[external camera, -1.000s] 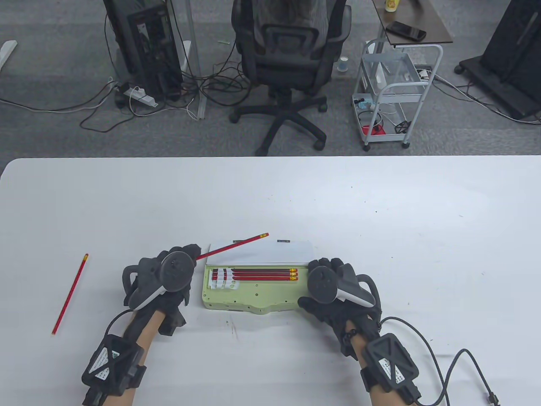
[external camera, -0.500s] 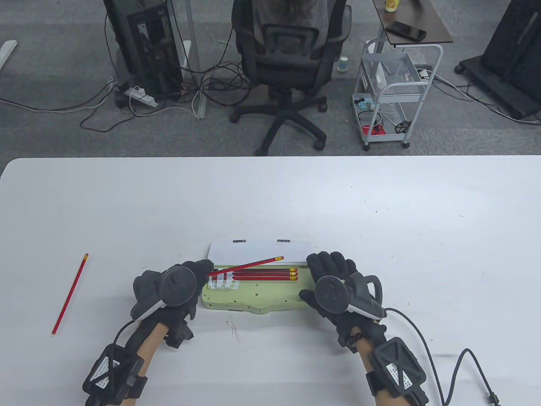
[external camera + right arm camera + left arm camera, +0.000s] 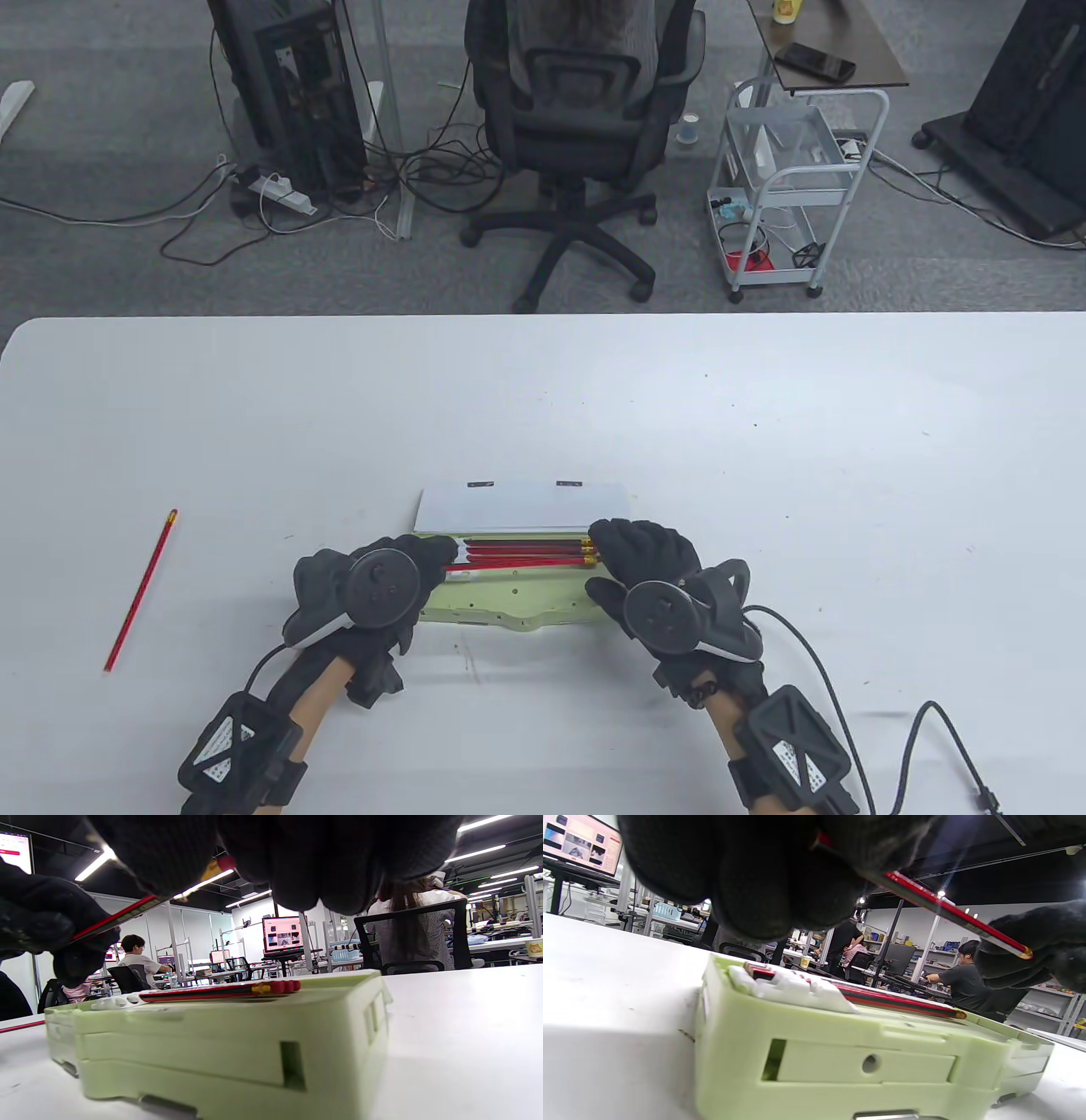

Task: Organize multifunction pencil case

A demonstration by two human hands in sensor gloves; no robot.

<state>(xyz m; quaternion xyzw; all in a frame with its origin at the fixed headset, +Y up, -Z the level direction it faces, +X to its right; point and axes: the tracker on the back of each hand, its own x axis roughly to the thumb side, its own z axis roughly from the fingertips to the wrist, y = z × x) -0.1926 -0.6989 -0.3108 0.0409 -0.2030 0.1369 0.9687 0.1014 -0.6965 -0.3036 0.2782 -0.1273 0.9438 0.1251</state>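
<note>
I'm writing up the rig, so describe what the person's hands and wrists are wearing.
Both hands, left hand and right hand, wear black gloves. A dark round tracker with a white underside sits on each back. Each wrist carries a black box with white labels. A black cable trails from the right one.

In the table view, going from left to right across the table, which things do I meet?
Loose pencil → left hand → pencil case → right hand → cable.
</note>
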